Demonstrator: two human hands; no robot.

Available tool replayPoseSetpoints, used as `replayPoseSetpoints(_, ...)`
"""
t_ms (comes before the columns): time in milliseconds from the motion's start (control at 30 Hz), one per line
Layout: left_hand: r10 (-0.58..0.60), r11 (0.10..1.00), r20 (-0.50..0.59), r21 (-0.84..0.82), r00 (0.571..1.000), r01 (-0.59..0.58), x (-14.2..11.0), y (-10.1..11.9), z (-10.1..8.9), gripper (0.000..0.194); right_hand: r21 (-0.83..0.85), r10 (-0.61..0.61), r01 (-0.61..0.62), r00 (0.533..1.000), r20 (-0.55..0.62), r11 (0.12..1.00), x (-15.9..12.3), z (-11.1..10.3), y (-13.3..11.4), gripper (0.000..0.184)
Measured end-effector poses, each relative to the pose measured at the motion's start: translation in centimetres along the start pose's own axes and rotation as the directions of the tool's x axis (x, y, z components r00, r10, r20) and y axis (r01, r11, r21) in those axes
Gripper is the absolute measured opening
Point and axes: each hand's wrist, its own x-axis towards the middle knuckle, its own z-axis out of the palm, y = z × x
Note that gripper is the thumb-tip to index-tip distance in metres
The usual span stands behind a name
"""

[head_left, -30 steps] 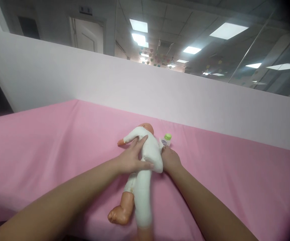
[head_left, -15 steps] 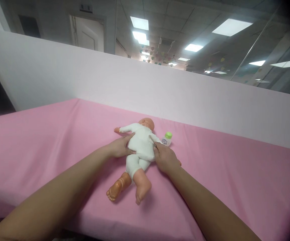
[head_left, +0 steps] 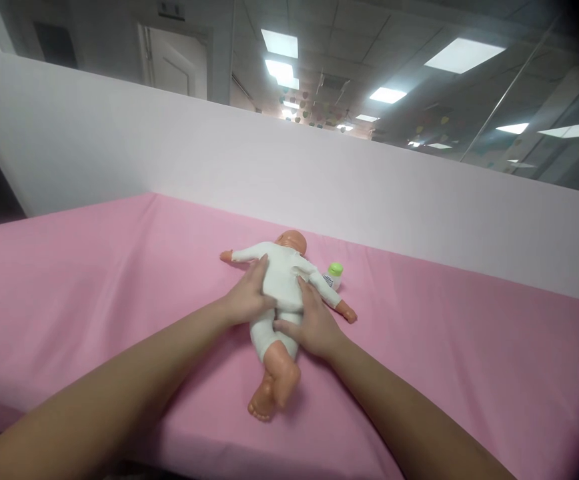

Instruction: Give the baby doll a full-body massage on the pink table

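Observation:
A baby doll [head_left: 282,277] with a white cloth body lies face down, its head away from me and its arms spread. My left hand [head_left: 250,291] holds the left side of its torso, thumb across the lower back. On the other side, my right hand [head_left: 317,325] grips its waist and hip, with the thumb over the seat. The doll's bare lower legs are crossed near me. Close to its right-hand arm stands a small clear bottle [head_left: 333,276] with a green cap, touched by neither hand.
A pink sheet [head_left: 434,333] covers the padded table under the doll. Behind it rises a white low wall [head_left: 369,193] topped by glass. The table's front edge runs along the bottom, below my forearms.
My right hand has shifted onto the doll's waist and hip, uncovering its right-hand arm. The doll's legs have swung together and now cross. My left hand remains at its side.

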Motion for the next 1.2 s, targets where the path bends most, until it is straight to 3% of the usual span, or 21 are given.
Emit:
replayPoseSetpoints(233, -0.023, 0.988, 0.220, 0.152, 0.975, -0.011, -0.2, -0.5, 0.5, 0.144, 0.052, -0.047, 0.043, 0.997, 0.066, 0.998, 0.3, -0.2, 1.1, 0.110)
replayPoseSetpoints(367, -0.002, 0.990, 0.343, 0.135, 0.939, -0.047, -0.1, -1.4, -1.0, 0.140, 0.030, -0.048, 0.044, 0.990, 0.134, 0.999, 0.4, -1.3, 1.6, 0.108)
replayPoseSetpoints(533, 0.033, 0.984, 0.411, 0.145, 0.911, -0.102, -0.2, -1.4, -2.8, 0.136, 0.009, -0.150, 0.154, 0.947, 0.285, 0.988, 0.3, -3.8, 1.4, 0.108)
replayPoseSetpoints(600, 0.047, 0.979, 0.400, 0.161, 0.915, -0.121, -0.3, -0.9, -3.3, 0.129, 0.001, -0.165, 0.172, 0.947, 0.277, 0.985, 0.1, -4.6, 0.9, 0.096)
replayPoseSetpoints(733, 0.068, 0.971, 0.298, 0.198, 0.952, -0.131, -0.4, 0.8, -3.8, 0.077, -0.063, -0.144, 0.154, 0.980, 0.137, 0.986, -0.5, -5.2, -0.9, 0.052)
replayPoseSetpoints(833, 0.092, 0.950, 0.186, 0.277, 0.978, -0.142, -0.5, 2.1, -3.6, 0.059, -0.184, -0.089, 0.091, 0.996, 0.017, 0.979, -0.7, -4.9, -1.9, 0.035)
replayPoseSetpoints(933, 0.161, 0.948, 0.074, 0.266, 0.984, -0.175, -0.9, 2.9, -2.9, 0.058, -0.288, -0.125, 0.088, 0.986, -0.113, 0.954, -0.6, -4.3, -2.1, 0.035)
replayPoseSetpoints(1033, 0.231, 0.959, 0.088, 0.146, 0.969, -0.242, -1.3, 3.1, -2.0, 0.076, -0.340, -0.212, 0.141, 0.960, -0.183, 0.930, -0.4, -3.4, -1.4, 0.040)
replayPoseSetpoints(1200, 0.265, 0.950, 0.186, 0.115, 0.946, -0.289, -1.3, 2.8, -0.4, 0.085, -0.315, -0.261, 0.232, 0.964, -0.053, 0.920, -0.2, -2.5, -0.3, 0.059)
